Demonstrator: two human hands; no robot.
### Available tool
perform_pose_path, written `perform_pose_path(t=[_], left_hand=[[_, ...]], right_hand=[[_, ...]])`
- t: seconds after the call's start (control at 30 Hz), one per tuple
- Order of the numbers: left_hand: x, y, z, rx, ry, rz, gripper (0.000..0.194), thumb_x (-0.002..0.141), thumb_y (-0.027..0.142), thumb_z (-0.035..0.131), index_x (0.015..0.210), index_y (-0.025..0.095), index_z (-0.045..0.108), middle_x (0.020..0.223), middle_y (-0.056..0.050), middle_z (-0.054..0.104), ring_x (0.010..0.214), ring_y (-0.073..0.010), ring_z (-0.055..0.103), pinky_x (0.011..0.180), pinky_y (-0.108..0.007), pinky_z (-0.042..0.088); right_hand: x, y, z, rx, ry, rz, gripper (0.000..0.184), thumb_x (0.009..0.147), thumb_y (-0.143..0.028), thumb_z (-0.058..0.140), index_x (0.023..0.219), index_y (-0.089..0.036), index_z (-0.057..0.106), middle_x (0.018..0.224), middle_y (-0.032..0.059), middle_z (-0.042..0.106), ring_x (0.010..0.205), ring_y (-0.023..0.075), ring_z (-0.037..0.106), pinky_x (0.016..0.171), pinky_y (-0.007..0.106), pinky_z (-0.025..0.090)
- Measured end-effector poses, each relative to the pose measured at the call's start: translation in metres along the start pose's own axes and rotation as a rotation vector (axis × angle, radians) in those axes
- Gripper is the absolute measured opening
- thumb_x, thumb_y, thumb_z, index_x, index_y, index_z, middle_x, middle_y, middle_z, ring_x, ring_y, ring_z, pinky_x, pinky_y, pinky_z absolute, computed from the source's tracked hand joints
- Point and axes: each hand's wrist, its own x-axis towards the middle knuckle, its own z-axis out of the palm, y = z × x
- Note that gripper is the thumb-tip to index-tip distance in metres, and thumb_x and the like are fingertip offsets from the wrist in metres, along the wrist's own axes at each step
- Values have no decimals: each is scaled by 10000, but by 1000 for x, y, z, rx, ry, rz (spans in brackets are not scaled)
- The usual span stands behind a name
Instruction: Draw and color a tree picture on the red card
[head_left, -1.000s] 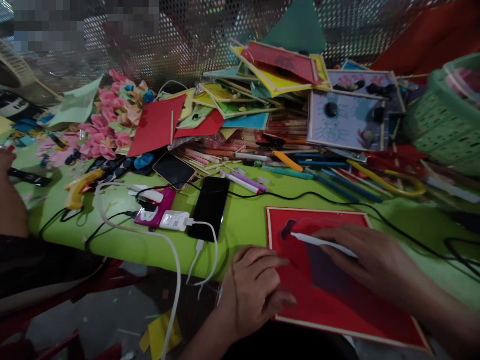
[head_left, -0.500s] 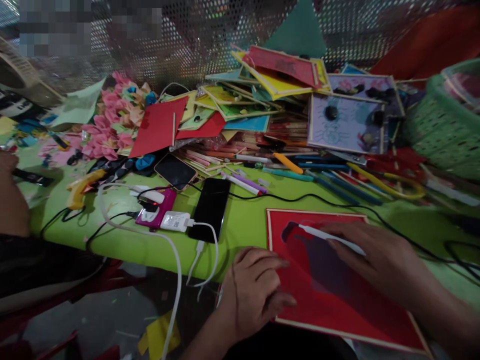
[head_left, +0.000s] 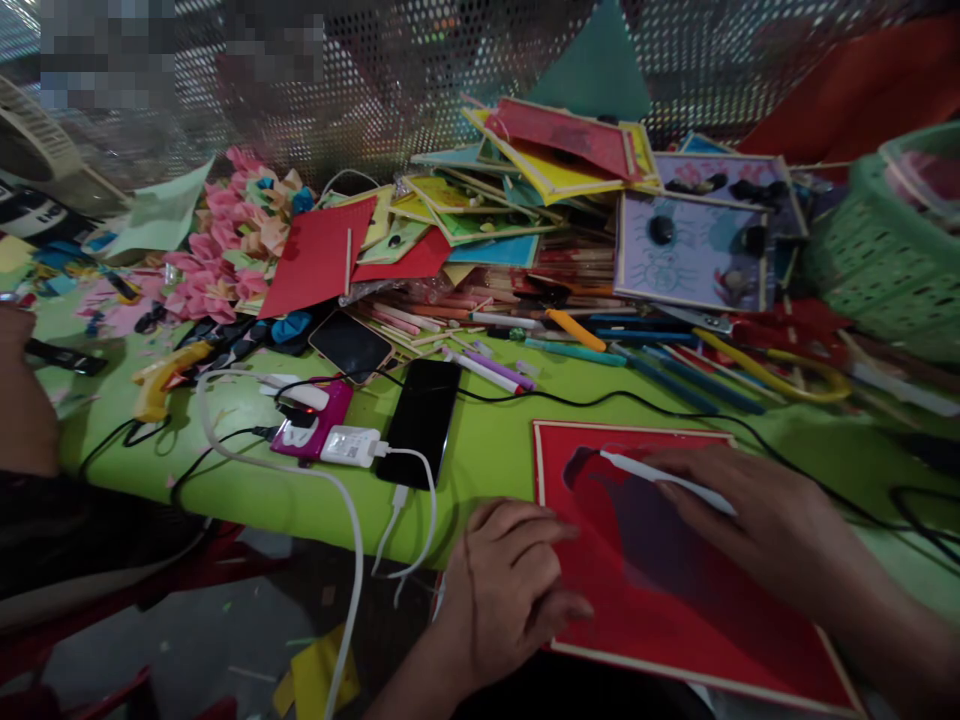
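A white pen [head_left: 667, 480] is pinched in my right hand [head_left: 757, 530]. Its tip touches or hovers just over a red card [head_left: 720, 620] edged with thin pale sticks, beside a small dark rounded patch [head_left: 579, 468]. Below the tip, a larger dark area, perhaps partly shadow, spreads over the red surface. At the card's left edge lies my left hand [head_left: 510, 575], open, its fingers loosely bent and their tips over the card. Nothing shows in that hand.
Left of the card are a black phone [head_left: 421, 420], a purple power adapter [head_left: 319, 420] with cables and a yellow glue gun [head_left: 169, 378]. Framed cards [head_left: 562, 160], pens and a green basket [head_left: 892, 250] line the back. Another person's arm [head_left: 26, 390] is at far left.
The pen tip has shifted very slightly to the right on the red card. My left hand rests in practically the same place.
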Motion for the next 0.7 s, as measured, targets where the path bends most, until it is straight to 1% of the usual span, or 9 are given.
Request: perform_pose_path(t=[0.13,0.23,0.33,0.5,0.7], left_hand=[[0,1,-1,11,-8,-12,577,1216,610,395,851,229,627,1197,-22,878,1155,-188,772,1050,-370,524],[-1,0,0,40,-18,-1,597,1222,608,366,844,231,633,1189,-35,881,1142,-199,782,1035,-377,534],[-1,-1,0,46,-17,12,585,1224,595,385,848,228,640,1192,-34,882,1142,-198,783,1021,-375,542],[0,0,-1,22,-17,7,561,1223,580,412,851,227,639,1185,-33,883,1140,-196,778,1024,-374,534],[1,1,-1,12,0,8,538,1220,580,430,859,225,612,1197,-7,877,1158,-174,763,1050,-352,514]], right_hand=[[0,0,1,4,-1,-13,231,1148,-339,541,1190,-272,758,1041,61,893,825,262,854,706,384,622],[-2,1,2,6,-19,7,231,1150,-346,542,1194,-278,758,1048,56,891,824,257,847,712,386,617],[-4,2,3,17,-30,43,246,1148,-360,549,1203,-273,772,1062,66,889,844,257,843,739,388,614],[-6,5,6,26,-7,15,276,1140,-395,541,1200,-285,787,1072,52,890,857,269,837,740,397,606],[-6,7,6,41,-22,49,288,1138,-404,531,1188,-297,794,1040,52,884,853,279,834,747,408,606]])
